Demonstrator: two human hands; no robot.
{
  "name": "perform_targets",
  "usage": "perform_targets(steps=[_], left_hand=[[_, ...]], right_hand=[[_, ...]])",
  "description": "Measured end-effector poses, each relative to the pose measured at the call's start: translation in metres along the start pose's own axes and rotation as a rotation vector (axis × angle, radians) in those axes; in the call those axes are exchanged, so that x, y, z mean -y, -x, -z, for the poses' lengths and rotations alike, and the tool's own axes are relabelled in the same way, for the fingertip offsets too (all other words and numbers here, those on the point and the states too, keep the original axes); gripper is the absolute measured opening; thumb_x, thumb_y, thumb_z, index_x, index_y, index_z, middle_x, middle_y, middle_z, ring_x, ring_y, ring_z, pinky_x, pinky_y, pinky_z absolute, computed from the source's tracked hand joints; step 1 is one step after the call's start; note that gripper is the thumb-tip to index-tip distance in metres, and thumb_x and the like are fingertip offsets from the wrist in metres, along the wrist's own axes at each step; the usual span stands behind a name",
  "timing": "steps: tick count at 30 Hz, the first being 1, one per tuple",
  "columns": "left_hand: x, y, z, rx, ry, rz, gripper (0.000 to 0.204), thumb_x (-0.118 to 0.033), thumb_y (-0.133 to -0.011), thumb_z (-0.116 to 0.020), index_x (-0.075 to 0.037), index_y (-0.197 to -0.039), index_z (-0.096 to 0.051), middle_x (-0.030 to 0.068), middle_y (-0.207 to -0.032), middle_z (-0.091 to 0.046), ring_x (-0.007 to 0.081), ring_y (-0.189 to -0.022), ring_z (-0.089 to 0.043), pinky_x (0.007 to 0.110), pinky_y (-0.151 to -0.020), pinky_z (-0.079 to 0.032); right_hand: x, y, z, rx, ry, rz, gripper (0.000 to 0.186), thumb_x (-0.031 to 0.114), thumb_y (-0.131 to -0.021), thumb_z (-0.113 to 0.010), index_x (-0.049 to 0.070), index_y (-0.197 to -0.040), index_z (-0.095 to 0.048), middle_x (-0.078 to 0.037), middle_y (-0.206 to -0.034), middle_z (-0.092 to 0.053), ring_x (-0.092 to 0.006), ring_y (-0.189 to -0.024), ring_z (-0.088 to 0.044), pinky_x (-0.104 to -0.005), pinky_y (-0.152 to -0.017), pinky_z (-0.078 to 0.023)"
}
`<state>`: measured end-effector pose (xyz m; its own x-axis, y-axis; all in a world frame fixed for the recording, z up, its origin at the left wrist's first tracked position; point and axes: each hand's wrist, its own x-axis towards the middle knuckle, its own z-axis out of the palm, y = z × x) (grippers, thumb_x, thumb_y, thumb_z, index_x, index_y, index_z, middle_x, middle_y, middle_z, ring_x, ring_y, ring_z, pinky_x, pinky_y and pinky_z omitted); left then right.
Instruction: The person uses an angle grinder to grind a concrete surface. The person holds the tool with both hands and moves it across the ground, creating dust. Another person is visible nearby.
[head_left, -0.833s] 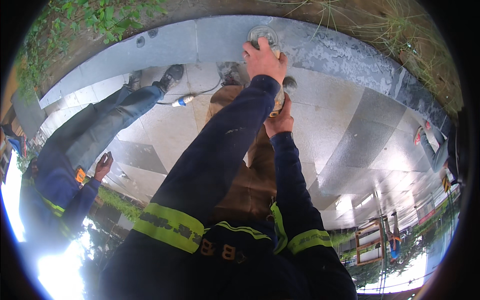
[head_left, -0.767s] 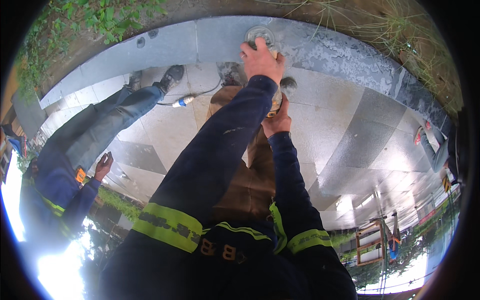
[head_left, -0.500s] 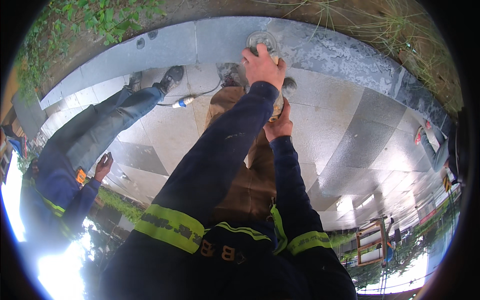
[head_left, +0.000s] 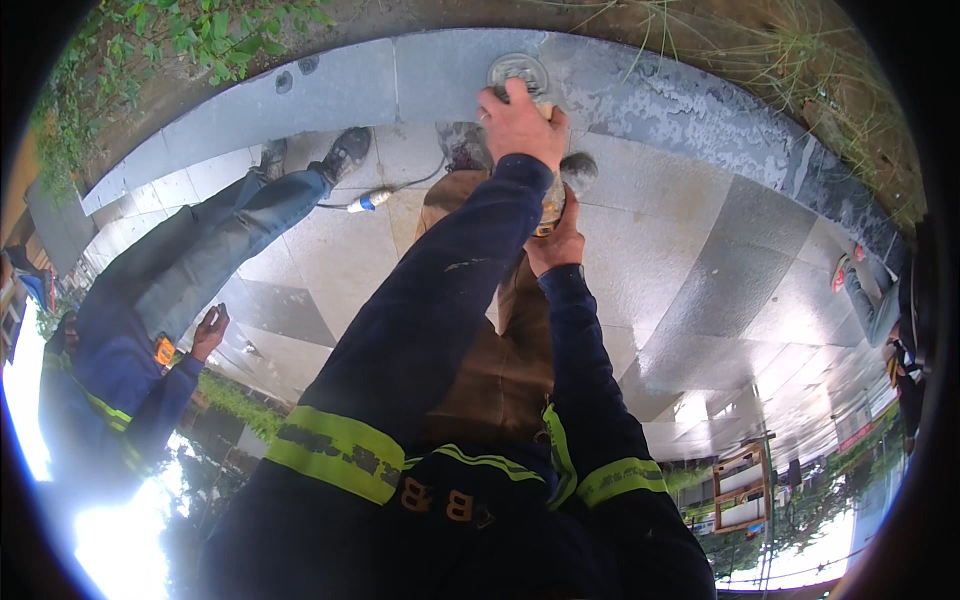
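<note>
Both my hands hold a yellow-and-dark angle grinder. My left hand (head_left: 524, 130) is closed over its front part, just behind the round head. My right hand (head_left: 560, 242) wraps the rear of the grinder body (head_left: 551, 208), nearer to me. The grinder's round guard and disc (head_left: 517, 74) lie against the top of the curved grey stone kerb (head_left: 440, 75). My fingers hide much of the tool's middle. To the right of the head, the kerb has a patchy, mottled surface; to the left it looks smoother.
A cable with a blue-and-white plug connector (head_left: 368, 201) lies on the paving (head_left: 640, 240) left of my shoes. At the left stands another person (head_left: 150, 270) with a small dark item in one hand. Plants (head_left: 220, 35) grow beyond the kerb. Another person's leg (head_left: 865, 295) shows far right.
The grinder and both my hands have shifted slightly left and a little away from me along the kerb. My grip looks the same.
</note>
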<state>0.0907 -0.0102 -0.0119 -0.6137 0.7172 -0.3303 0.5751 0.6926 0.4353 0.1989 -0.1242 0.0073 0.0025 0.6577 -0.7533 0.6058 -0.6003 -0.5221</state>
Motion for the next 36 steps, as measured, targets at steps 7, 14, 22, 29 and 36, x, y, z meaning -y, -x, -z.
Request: perform_targets(steps=[7, 14, 22, 29, 36], left_hand=[[0.018, 0.009, 0.008, 0.063, -0.019, 0.051, 0.06, -0.028, -0.074, -0.078, -0.004, -0.115, -0.042, 0.0272, -0.119, -0.04, 0.0489, -0.105, -0.049, 0.053, -0.087, -0.046], [0.02, 0.005, 0.007, -0.014, -0.021, 0.049, 0.058, -0.026, -0.073, -0.078, -0.004, -0.113, -0.042, 0.0277, -0.117, -0.04, 0.0504, -0.104, -0.05, 0.053, -0.084, -0.048], [0.024, 0.01, 0.012, -0.052, -0.024, 0.029, 0.06, -0.027, -0.073, -0.078, -0.003, -0.114, -0.043, 0.0279, -0.118, -0.04, 0.0512, -0.103, -0.051, 0.054, -0.087, -0.047], [0.014, 0.004, 0.009, 0.0, -0.019, 0.043, 0.057, -0.026, -0.075, -0.077, -0.004, -0.114, -0.042, 0.0279, -0.119, -0.04, 0.051, -0.104, -0.05, 0.054, -0.085, -0.049], [0.008, 0.018, 0.014, 0.086, -0.106, 0.133, 0.057, -0.026, -0.074, -0.077, -0.005, -0.115, -0.043, 0.0278, -0.12, -0.04, 0.0504, -0.107, -0.05, 0.053, -0.087, -0.048]], right_hand=[[-0.003, 0.014, -0.007, 0.024, 0.019, 0.036, 0.086, 0.004, -0.069, -0.065, 0.022, -0.145, -0.029, -0.025, -0.106, -0.067, -0.0465, -0.1, -0.062, -0.0505, -0.087, -0.052], [-0.003, 0.009, -0.009, 0.08, 0.061, -0.038, 0.087, 0.003, -0.069, -0.066, 0.022, -0.145, -0.028, -0.025, -0.104, -0.067, -0.0463, -0.099, -0.063, -0.0496, -0.086, -0.053], [-0.001, 0.017, -0.013, 0.041, 0.087, -0.015, 0.087, 0.004, -0.069, -0.066, 0.023, -0.145, -0.028, -0.024, -0.105, -0.067, -0.0462, -0.099, -0.063, -0.0488, -0.086, -0.053], [0.0, 0.009, -0.009, -0.005, 0.03, 0.029, 0.087, 0.004, -0.067, -0.065, 0.023, -0.144, -0.029, -0.025, -0.107, -0.067, -0.0474, -0.1, -0.062, -0.0503, -0.086, -0.052], [-0.008, 0.023, -0.012, 0.01, 0.049, 0.004, 0.087, 0.008, -0.07, -0.067, 0.023, -0.145, -0.026, -0.024, -0.106, -0.068, -0.0462, -0.099, -0.063, -0.0503, -0.085, -0.053]])
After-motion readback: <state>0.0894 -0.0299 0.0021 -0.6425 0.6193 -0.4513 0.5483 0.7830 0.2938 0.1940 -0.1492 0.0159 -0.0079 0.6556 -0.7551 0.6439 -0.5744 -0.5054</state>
